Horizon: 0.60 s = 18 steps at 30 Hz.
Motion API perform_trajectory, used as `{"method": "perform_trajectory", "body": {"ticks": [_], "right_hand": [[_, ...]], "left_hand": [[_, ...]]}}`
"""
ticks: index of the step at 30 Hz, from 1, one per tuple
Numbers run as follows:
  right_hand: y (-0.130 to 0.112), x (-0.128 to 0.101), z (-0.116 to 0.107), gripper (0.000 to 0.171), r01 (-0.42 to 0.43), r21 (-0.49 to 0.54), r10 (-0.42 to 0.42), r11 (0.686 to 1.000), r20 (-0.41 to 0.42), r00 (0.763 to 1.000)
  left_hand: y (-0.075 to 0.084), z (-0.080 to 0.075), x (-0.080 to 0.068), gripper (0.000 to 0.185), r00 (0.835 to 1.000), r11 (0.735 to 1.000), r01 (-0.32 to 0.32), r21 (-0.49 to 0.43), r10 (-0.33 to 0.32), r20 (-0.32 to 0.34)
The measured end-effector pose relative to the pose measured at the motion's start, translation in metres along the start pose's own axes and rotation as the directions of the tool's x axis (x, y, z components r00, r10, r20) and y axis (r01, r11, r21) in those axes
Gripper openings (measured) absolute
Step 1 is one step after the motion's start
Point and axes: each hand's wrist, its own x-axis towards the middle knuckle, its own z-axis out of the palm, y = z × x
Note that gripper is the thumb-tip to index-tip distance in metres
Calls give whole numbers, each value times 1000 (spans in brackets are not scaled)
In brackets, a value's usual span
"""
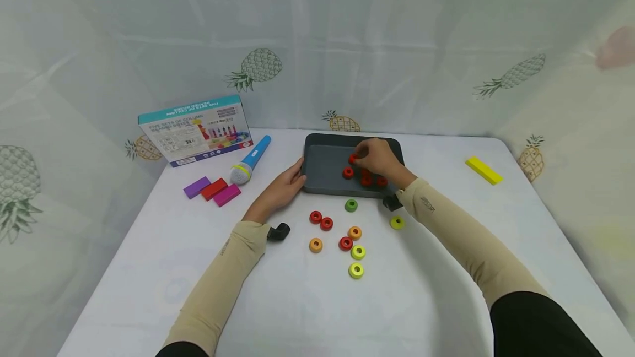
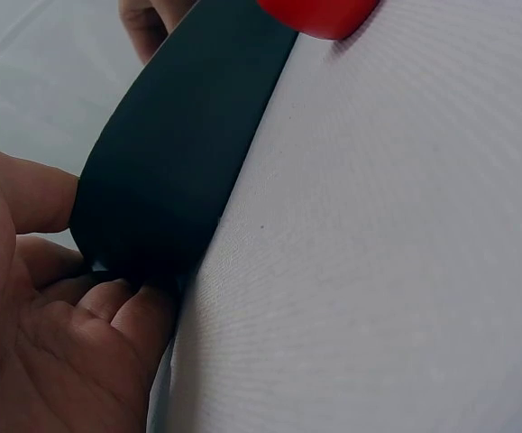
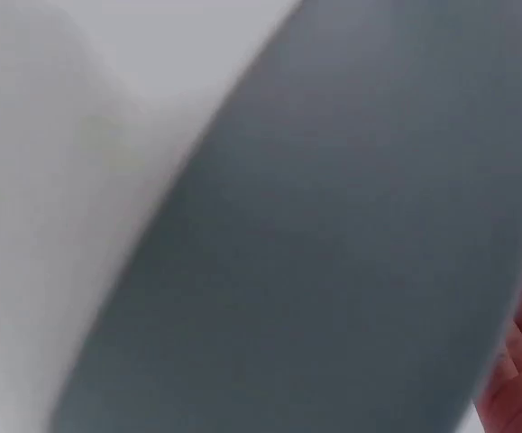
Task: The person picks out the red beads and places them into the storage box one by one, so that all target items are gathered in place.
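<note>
Pineapple-print sheeting is hung behind and beside a white-covered table [image 1: 446, 313]. At its far middle a dark grey tray [image 1: 324, 172] is set. The tray's near-left corner is gripped by the left hand [image 1: 284, 189], thumb on the rim and fingers curled beneath the wall, as is seen in the left wrist view. A red ring [image 1: 353, 158] is pinched in the fingertips of the right hand [image 1: 378, 160] just above the tray floor, beside the other red rings [image 1: 367, 179] already lying there.

Loose rings are scattered near the tray's front edge: two red rings [image 1: 321, 220], a green ring [image 1: 351, 205] and yellow-green rings [image 1: 356, 261] among them. One could probably be swept aside by the right forearm, which is stretched just beside a yellow ring [image 1: 397, 223]. The pinched ring might roll if let go from a height.

Open room is left along the near edge and the right side, where only a yellow block [image 1: 483, 170] lies. At the far left corner a box [image 1: 195, 130], a toy microphone [image 1: 250, 160] and coloured blocks [image 1: 212, 188] are gathered.
</note>
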Motion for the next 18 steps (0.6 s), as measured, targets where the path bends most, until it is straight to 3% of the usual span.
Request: {"method": "perform_trajectory", "body": {"ticks": [7, 14, 18], "right_hand": [[-7, -16, -5, 36, 38, 46, -36, 998, -31, 999], [-24, -41, -2, 33, 153, 81, -141, 985, -146, 979], [-41, -57, 2, 32, 211, 133, -189, 968, -159, 969]], "left_hand": [[-1, -1, 1, 64, 1000, 1000, 14, -1, -14, -3], [-1, 1, 1, 64, 1000, 1000, 14, 12, -14, -2], [0, 1, 1, 64, 1000, 1000, 8, 16, -7, -4]]}}
